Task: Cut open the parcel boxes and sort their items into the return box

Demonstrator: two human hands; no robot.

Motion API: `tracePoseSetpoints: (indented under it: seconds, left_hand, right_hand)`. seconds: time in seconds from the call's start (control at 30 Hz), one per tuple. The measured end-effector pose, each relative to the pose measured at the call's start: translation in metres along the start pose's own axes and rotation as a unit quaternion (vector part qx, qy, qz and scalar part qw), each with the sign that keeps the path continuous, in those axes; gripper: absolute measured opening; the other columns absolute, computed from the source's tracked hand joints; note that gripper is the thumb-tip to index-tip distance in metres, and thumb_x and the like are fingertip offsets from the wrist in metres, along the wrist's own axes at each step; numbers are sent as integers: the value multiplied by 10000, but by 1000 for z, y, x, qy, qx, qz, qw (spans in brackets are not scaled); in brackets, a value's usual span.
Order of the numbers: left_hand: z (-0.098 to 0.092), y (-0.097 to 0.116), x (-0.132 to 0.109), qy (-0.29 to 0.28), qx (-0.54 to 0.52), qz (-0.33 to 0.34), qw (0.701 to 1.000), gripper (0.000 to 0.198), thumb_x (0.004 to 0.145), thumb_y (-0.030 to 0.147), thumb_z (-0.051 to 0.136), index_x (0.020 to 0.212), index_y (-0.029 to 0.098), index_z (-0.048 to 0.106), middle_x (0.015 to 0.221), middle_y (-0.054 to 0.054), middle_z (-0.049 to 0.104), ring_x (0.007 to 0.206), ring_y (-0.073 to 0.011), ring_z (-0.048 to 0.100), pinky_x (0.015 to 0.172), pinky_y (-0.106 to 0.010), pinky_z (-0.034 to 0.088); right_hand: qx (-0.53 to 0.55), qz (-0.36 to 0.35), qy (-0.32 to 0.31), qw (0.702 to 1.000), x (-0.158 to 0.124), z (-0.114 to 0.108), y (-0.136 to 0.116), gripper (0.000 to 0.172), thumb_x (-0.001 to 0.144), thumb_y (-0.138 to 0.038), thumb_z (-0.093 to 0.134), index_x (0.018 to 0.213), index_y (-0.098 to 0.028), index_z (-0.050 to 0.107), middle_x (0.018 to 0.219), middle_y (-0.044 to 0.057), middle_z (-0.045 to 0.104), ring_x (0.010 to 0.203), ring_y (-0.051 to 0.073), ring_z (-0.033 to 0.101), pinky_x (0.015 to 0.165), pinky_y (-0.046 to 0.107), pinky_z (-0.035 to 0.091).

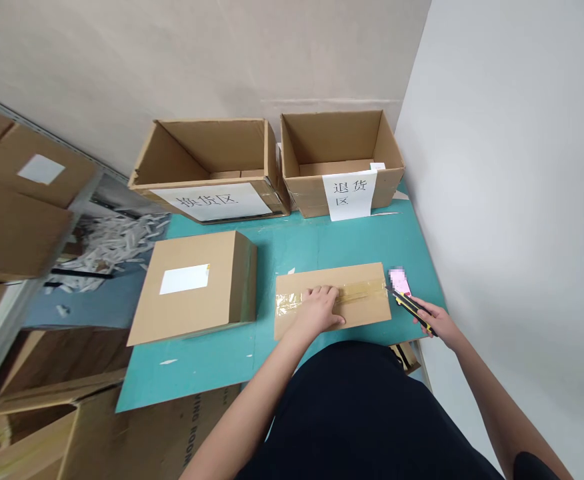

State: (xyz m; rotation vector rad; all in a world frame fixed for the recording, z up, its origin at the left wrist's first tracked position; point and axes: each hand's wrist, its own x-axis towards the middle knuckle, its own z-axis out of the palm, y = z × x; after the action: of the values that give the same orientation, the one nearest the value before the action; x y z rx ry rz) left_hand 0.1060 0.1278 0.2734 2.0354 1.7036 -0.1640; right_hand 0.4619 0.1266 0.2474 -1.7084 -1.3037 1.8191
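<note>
A flat cardboard box (362,313) lies on the green table (292,243), with shiny packing tape (362,289) running along its top. My left hand (321,309) rests on the box near its middle, fingers spread over the tape. In my right hand (437,323) is a black and yellow utility knife (412,308). Its tip is at the box's right end, close to the end of the tape; whether it touches cannot be made out. Behind the knife lies a small pink and white item (399,279), partly blurred.
A larger closed box (192,310) with a white label stands at left. Two open boxes with paper signs, one left (145,179) and one right (312,193), line the back wall. Stacked cartons (17,227) fill the left side. A white wall (517,167) borders the right.
</note>
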Motion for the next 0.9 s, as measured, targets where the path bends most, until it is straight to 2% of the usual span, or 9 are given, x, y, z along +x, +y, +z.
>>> tracePoseSetpoints:
  seconds: [0.13, 0.27, 0.4, 0.6, 0.9]
  left_hand:
    - [4, 14, 7, 14, 16, -10, 1000, 672, 633, 529, 847, 1151, 194, 583, 1192, -152, 618, 1137, -370, 542, 972, -459, 356]
    - [11, 22, 15, 13, 8, -6, 1000, 703, 588, 491, 893, 1137, 184, 579, 1196, -158, 604, 1126, -364, 547, 960, -440, 373]
    - [16, 16, 17, 15, -48, 2, 999, 633, 592, 415, 903, 1100, 221, 580, 1201, -115, 604, 1142, -343, 545, 964, -420, 376]
    - [21, 9, 17, 26, -89, -4, 996, 622, 585, 431, 917, 1073, 218, 597, 1174, -99, 616, 1149, -338, 549, 976, -418, 364]
    - [21, 7, 18, 26, -97, -3, 995, 634, 588, 441, 918, 1081, 207, 595, 1182, -106, 626, 1165, -346, 556, 986, -424, 375]
  right_hand:
    - [-1, 1, 5, 1000, 2, 1, 2, 805, 825, -628, 645, 1517, -256, 469, 781, 0, 651, 507, 97, 511, 428, 214, 384]
    - [-2, 8, 12, 1000, 2, 1, -2, 800, 811, -618, 668, 1505, -263, 487, 764, -3, 654, 499, 97, 508, 424, 213, 382]
    - [8, 5, 12, 1000, 1, 1, -1, 803, 801, -617, 683, 1491, -247, 508, 770, 8, 674, 497, 100, 517, 423, 216, 391]
    - [61, -15, 27, 998, 3, 9, 18, 849, 768, -642, 709, 1476, -211, 524, 764, 18, 681, 483, 107, 520, 394, 217, 375]
    - [150, -13, 84, 985, -11, 42, 41, 896, 743, -663, 726, 1480, -203, 507, 761, 22, 675, 490, 115, 535, 390, 214, 365]
